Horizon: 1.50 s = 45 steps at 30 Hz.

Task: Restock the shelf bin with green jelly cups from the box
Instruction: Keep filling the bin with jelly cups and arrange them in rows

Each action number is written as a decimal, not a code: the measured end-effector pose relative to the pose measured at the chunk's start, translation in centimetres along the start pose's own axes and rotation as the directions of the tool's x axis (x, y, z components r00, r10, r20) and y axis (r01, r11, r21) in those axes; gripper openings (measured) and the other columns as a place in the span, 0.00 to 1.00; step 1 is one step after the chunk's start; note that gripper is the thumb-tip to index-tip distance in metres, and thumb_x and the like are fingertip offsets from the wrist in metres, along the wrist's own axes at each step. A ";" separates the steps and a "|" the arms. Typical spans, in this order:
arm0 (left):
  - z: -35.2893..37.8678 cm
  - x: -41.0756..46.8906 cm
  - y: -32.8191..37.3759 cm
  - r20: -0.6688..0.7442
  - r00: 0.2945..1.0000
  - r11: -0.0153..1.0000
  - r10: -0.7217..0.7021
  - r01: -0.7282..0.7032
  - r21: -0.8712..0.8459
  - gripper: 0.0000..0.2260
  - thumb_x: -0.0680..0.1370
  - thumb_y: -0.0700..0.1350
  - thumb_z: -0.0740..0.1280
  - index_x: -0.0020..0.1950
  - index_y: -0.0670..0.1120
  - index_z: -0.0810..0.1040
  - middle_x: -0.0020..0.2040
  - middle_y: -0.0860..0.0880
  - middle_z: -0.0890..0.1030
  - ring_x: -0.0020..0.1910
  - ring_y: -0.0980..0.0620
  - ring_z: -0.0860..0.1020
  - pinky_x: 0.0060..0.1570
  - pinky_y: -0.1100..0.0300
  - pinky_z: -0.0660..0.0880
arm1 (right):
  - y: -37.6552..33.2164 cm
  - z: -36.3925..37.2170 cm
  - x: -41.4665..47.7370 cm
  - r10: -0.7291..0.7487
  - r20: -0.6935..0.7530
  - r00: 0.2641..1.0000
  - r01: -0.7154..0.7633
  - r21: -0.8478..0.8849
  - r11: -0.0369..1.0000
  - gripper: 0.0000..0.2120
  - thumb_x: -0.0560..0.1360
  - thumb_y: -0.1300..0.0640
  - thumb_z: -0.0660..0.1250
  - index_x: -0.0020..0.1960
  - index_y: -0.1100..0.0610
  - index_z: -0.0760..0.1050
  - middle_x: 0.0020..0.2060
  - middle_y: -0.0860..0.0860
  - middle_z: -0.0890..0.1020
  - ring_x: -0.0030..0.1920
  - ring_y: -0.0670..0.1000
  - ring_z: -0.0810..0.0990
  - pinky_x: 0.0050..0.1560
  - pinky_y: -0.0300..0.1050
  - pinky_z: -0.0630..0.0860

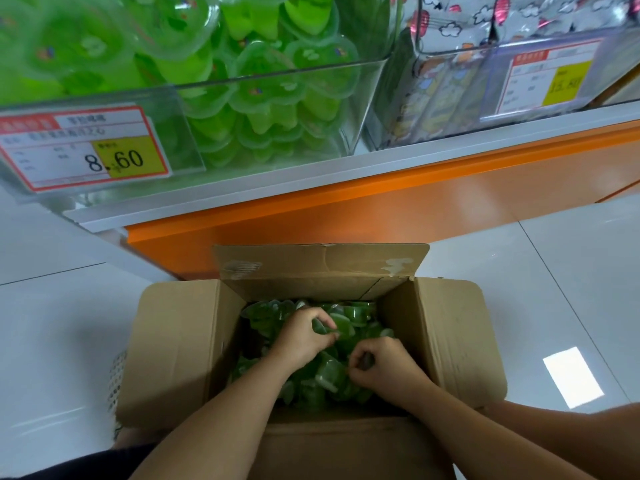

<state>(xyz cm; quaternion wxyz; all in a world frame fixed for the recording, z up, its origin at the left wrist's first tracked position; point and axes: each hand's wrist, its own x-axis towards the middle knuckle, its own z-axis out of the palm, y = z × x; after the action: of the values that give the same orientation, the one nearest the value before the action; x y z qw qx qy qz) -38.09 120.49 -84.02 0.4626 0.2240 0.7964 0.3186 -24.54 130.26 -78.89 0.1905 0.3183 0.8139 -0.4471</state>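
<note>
Glossy white tile floor [69,341], orange shelf base [381,199]. Two clear plastic bins: shelf bin [277,76] full of green jelly cups [322,55], neighbour bin [460,49] of printed packets [446,95]. One open cardboard box [173,341] on floor, more loose cups inside. My left hand [304,332] grips cups there; right hand [386,367] curled among them, grip unclear.

the brown cardboard box [173,341] is open on top, side flaps folded out, leaving a free way down to the loose green jelly cups [332,372]. its far flap [322,265] stands upright before the orange shelf base [415,209]. above, the clear plastic shelf bin [277,76] is heaped above its front rim.
</note>
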 end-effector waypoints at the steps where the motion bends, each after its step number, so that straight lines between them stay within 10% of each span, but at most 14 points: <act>1: -0.1 0.0 0.0 -0.007 1.000 1.000 0.001 -0.001 0.004 0.05 0.73 0.46 0.72 0.46 0.49 0.78 0.64 0.50 0.75 0.67 0.51 0.69 0.56 0.62 0.64 | -0.2 -0.1 -0.2 -0.014 -0.009 1.000 0.014 0.002 1.000 0.08 0.71 0.59 0.70 0.37 0.47 0.76 0.39 0.46 0.81 0.41 0.43 0.79 0.40 0.31 0.75; 14: -1.6 -0.1 1.6 -0.040 0.994 0.995 0.099 -0.097 0.036 0.12 0.68 0.42 0.75 0.33 0.51 0.73 0.45 0.48 0.74 0.46 0.50 0.74 0.38 0.59 0.66 | -3.7 -5.9 -2.7 -0.167 -0.198 0.966 0.209 0.213 0.954 0.11 0.70 0.65 0.71 0.33 0.53 0.76 0.28 0.43 0.78 0.31 0.38 0.75 0.35 0.28 0.69; 23: -5.7 -7.6 6.6 -0.158 0.958 0.969 0.240 -0.228 0.092 0.07 0.71 0.46 0.73 0.38 0.46 0.76 0.45 0.50 0.75 0.42 0.54 0.74 0.38 0.64 0.69 | -8.2 -9.8 -7.7 -0.348 -0.415 0.840 0.388 0.013 0.921 0.07 0.68 0.56 0.73 0.33 0.47 0.77 0.29 0.40 0.79 0.33 0.36 0.76 0.34 0.28 0.68; 26: -7.8 -11.6 8.8 -0.275 0.901 0.942 0.335 -0.311 0.129 0.08 0.70 0.47 0.74 0.38 0.47 0.77 0.44 0.51 0.76 0.45 0.54 0.75 0.43 0.65 0.70 | -10.0 -11.4 -9.3 -0.401 -0.414 0.818 0.453 0.033 0.891 0.04 0.67 0.50 0.72 0.35 0.45 0.78 0.32 0.42 0.80 0.34 0.41 0.77 0.37 0.42 0.74; 36: -14.2 -23.0 15.9 -0.565 0.593 0.764 0.573 -0.637 0.105 0.14 0.68 0.32 0.74 0.31 0.47 0.75 0.40 0.48 0.74 0.39 0.62 0.76 0.35 0.74 0.71 | -18.6 -16.4 -15.2 -0.583 -0.607 0.540 0.740 0.012 0.673 0.11 0.69 0.65 0.71 0.31 0.54 0.76 0.24 0.42 0.77 0.28 0.38 0.72 0.32 0.28 0.67; 45: -22.5 -22.3 21.6 -0.671 0.338 0.697 0.660 -0.608 0.379 0.15 0.68 0.38 0.75 0.32 0.54 0.74 0.40 0.52 0.74 0.43 0.59 0.75 0.48 0.72 0.66 | -26.3 -19.5 -11.2 -0.567 -0.706 0.423 0.757 -0.068 0.650 0.14 0.69 0.65 0.72 0.30 0.50 0.74 0.26 0.42 0.76 0.31 0.34 0.74 0.36 0.26 0.66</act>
<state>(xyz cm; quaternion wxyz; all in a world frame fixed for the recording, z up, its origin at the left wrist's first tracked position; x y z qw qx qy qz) -45.96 114.27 -47.00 -0.0907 0.3705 0.7703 0.5110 -34.99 132.43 -45.99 -0.3547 0.1285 0.8148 -0.4402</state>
